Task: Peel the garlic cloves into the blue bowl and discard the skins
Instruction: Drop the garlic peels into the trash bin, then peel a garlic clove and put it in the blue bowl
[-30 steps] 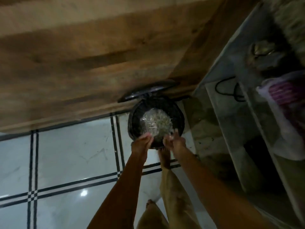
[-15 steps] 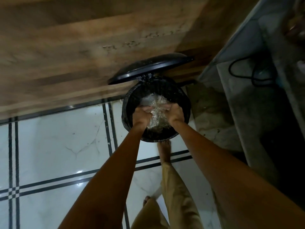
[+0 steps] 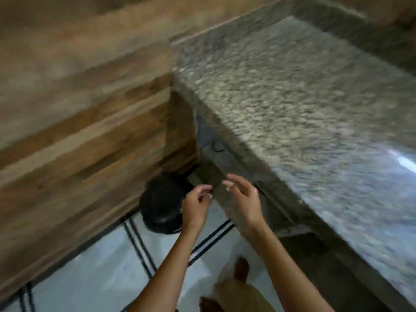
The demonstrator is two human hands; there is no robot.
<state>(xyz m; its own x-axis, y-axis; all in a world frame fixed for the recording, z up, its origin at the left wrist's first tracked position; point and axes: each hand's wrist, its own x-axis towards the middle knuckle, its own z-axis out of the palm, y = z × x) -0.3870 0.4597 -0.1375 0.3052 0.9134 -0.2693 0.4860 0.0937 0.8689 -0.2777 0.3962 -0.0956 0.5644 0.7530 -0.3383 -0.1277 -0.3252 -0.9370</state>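
Note:
The black pedal bin (image 3: 161,206) stands on the floor in the corner, and its lid looks down. Both hands hover just to its right, above it, with nothing between them. My left hand (image 3: 195,206) has loosely curled fingers, and a small pale fleck shows at the fingertips. My right hand (image 3: 244,195) is spread with straight fingers and holds nothing. The view is blurred. No blue bowl, garlic cloves or skins appear in it.
A speckled granite counter (image 3: 292,97) fills the right side, with a dark recess below its edge. A wood-panelled wall (image 3: 78,131) runs along the left. White floor tiles with black lines (image 3: 90,278) lie below, where my bare foot (image 3: 240,269) stands.
Both hands have come up out of the open bin and drawn apart. The bin's lid has dropped. The view has swung up and right onto the counter.

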